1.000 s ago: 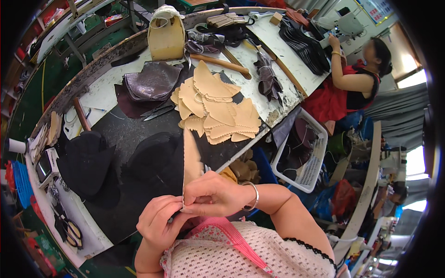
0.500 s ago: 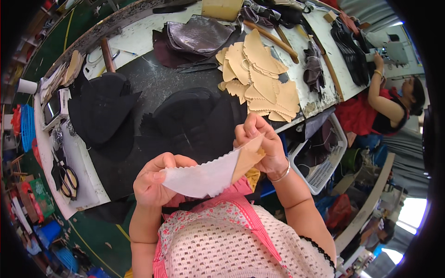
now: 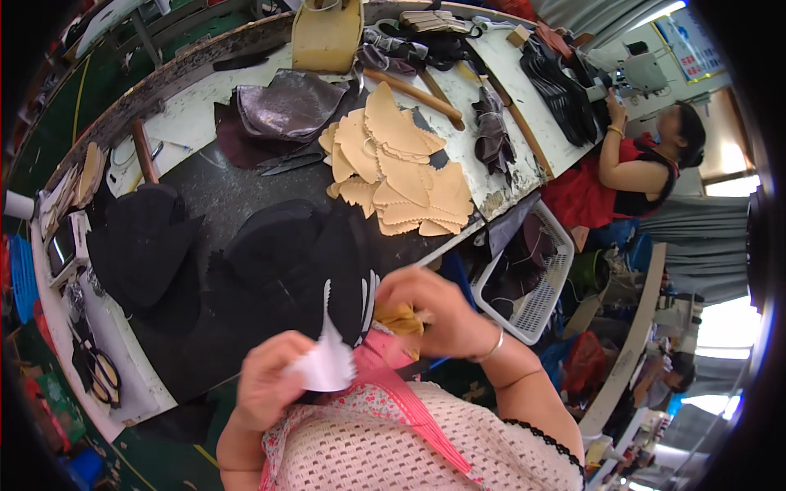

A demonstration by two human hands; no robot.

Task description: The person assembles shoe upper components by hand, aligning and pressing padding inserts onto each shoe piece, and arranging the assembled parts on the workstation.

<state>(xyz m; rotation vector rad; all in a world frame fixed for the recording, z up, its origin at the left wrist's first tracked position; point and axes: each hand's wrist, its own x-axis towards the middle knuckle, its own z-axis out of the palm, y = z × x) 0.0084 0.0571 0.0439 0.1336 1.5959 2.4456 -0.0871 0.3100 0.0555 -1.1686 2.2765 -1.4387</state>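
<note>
1. White, thin and zigzag along one edge, a curved piece (image 3: 326,364) shows in the head view in front of the person's chest, above the lap and near the close edge of the counter (image 3: 196,110).
2. The left hand (image 3: 270,375) grips that piece by its left end, between thumb and fingers; its pointed tip stands upward.
3. The right hand (image 3: 438,307), ringed at the wrist by a silver bracelet (image 3: 494,342), is apart from the white piece, beside the stacked black pieces (image 3: 282,245). Its fingers are bent but blurred, and whether they hold anything cannot be told. A yellow cloth (image 3: 399,319) shows just below them.
4. Beyond the hands, beige pieces (image 3: 401,192) with zigzag edges lie in a loose, overlapping heap, near shiny dark purple pieces (image 3: 291,102).
5. On the left lie more black pieces (image 3: 143,245) and black-handled scissors (image 3: 104,380).
6. At the right, a white plastic basket (image 3: 548,303) holds dark material; beyond it sits a co-worker (image 3: 639,168) in red and black.
</note>
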